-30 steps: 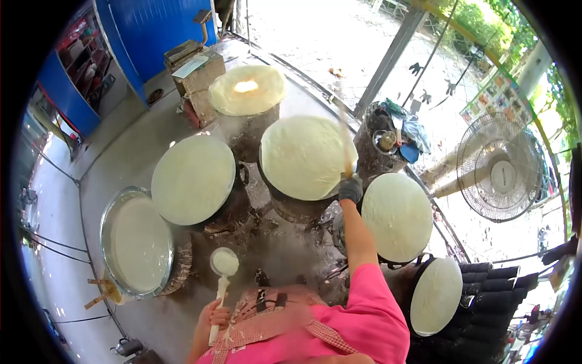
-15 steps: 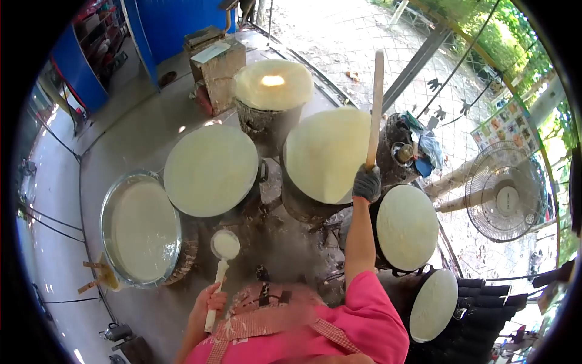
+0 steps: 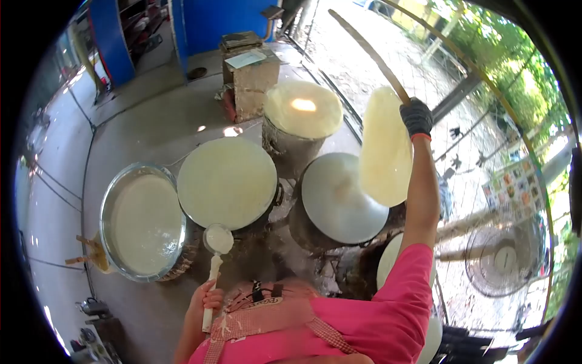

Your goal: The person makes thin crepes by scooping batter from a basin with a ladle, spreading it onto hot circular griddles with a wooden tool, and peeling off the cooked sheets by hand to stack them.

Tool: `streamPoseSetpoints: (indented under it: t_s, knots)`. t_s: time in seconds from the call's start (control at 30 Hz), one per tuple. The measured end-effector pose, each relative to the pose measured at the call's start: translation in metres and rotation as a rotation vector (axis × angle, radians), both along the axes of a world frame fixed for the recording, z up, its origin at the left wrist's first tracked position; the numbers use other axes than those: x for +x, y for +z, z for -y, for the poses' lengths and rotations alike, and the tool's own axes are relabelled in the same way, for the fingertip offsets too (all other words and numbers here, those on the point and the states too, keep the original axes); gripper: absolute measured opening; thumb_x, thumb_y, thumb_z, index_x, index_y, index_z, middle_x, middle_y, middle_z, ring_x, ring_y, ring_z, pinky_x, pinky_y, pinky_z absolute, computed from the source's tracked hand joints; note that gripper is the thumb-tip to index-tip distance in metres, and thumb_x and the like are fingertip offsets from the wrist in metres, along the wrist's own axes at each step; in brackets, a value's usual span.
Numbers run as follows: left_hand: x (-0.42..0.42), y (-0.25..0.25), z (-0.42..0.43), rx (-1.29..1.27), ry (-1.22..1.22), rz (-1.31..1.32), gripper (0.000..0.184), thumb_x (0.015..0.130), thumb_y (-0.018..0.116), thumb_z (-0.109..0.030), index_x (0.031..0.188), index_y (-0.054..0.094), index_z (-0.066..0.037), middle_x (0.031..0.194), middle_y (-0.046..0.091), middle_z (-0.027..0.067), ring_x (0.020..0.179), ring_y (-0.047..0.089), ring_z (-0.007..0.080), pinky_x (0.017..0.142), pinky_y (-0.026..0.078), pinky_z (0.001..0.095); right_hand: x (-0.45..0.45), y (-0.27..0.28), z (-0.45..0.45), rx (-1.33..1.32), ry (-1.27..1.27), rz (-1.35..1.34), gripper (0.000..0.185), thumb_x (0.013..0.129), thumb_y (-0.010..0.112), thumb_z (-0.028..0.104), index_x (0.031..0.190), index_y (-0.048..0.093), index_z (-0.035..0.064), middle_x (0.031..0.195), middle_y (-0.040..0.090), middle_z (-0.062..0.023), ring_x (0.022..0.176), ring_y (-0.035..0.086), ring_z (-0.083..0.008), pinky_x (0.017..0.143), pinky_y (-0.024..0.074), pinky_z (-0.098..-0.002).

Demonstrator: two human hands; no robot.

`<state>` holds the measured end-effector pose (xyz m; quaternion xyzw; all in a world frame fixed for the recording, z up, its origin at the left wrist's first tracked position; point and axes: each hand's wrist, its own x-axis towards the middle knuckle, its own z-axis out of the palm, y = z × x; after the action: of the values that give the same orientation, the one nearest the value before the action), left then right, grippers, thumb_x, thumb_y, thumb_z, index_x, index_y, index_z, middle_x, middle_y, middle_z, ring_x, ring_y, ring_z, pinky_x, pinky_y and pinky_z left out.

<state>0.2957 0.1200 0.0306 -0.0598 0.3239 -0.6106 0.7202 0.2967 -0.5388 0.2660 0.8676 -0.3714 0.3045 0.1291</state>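
My left hand (image 3: 209,297), bare, is closed round the pale handle of a ladle (image 3: 219,238). The ladle's round bowl, coated with white batter, is held at the near edge of a cloth-topped pot (image 3: 227,182) covered with a pale round layer. Raised at the right, my right hand (image 3: 417,118) wears a dark grey glove and grips a long wooden stick (image 3: 370,51). A thin, pale, moist sheet (image 3: 386,148) hangs beside that hand, apparently from the stick. Just below and left of the sheet is a steaming pot with a bare whitish cloth top (image 3: 345,197).
A metal basin of white batter (image 3: 142,224) stands at the left. Behind the pots are another drum with a pale domed top (image 3: 303,109) and a worn box (image 3: 254,79). A fan (image 3: 506,258) and a wire mesh fence are on the right. My arm partly covers another round top (image 3: 391,261).
My right hand has risen and moved right with the stick, and the pale sheet has come off the middle pot. The ladle is now closer to the left pot's edge. The camera view has shifted.
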Motion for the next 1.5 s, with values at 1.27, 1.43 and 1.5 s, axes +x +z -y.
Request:
streamPoseSetpoints:
  t_s: [1.27, 1.43, 1.5]
  knots:
    - [0.092, -0.009, -0.131, 0.471, 0.632, 0.638, 0.05, 0.083, 0.049, -0.016, 0.128, 0.027, -0.024, 0.064, 0.04, 0.0027, 0.041, 0.033, 0.0081, 0.029, 0.029, 0.0185, 0.288, -0.231, -0.341, 1.227, 0.729, -0.594, 0.032, 0.077, 0.056, 0.033, 0.089, 0.06, 0.0041, 0.071, 0.062, -0.0147, 0.065, 0.058, -0.0293, 0.059, 0.0438, -0.0362]
    - [0.183, -0.131, -0.251, 0.733, 0.313, 0.554, 0.035, 0.079, 0.048, -0.009, 0.112, 0.036, -0.013, 0.057, 0.042, 0.0031, 0.033, 0.032, 0.0089, 0.026, 0.028, 0.0192, 0.285, -0.269, -0.511, 0.363, 1.081, -1.0, 0.029, 0.07, 0.057, 0.035, 0.079, 0.06, 0.0074, 0.075, 0.06, -0.016, 0.071, 0.058, -0.0301, 0.062, 0.0445, -0.0374]
    - [0.198, -0.204, -0.279, 0.893, 0.149, 0.535, 0.023, 0.079, 0.046, -0.008, 0.102, 0.04, -0.008, 0.051, 0.039, 0.0025, 0.03, 0.031, 0.0097, 0.026, 0.029, 0.0217, 0.265, -0.28, -0.568, 0.212, 1.237, -1.008, 0.029, 0.07, 0.055, 0.038, 0.075, 0.058, 0.0091, 0.075, 0.06, -0.0152, 0.073, 0.057, -0.0309, 0.063, 0.0448, -0.0391]
